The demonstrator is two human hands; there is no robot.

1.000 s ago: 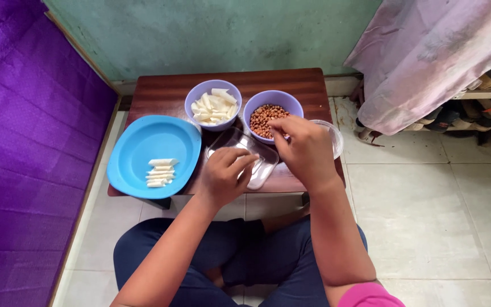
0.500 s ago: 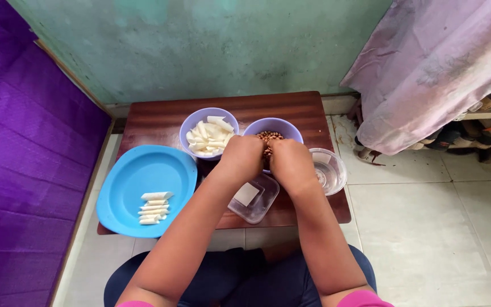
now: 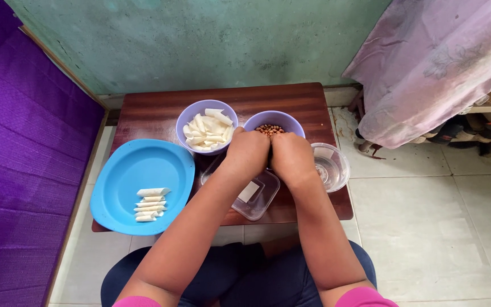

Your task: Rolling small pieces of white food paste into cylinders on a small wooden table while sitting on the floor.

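- The left hand (image 3: 249, 152) and the right hand (image 3: 292, 156) lie pressed side by side, knuckles up, at the near rim of the purple bowl of peanuts (image 3: 274, 125)
- Their fingers curl down toward the bowl and are hidden under the backs of the hands, so I cannot tell whether they are apart, together or pinching a peanut
- Half a second ago the hands were already side by side at this bowl; a second ago they were apart and nearer the body, the left one over the clear container and the right one raised in front of the peanut bowl
- The bowl of peanuts stands on the far middle of the dark wooden tabletop (image 3: 160, 111), just right of a purple bowl of pale white sticks (image 3: 207, 127)
- A clear rectangular container (image 3: 252, 196) lies under the forearms, near the tabletop's near edge
- A clear round glass bowl (image 3: 329, 166) sits just right of the right hand
- A blue plate (image 3: 137, 170) on the left overhangs the tabletop and carries a small stack of white sticks (image 3: 150, 203) on its near side
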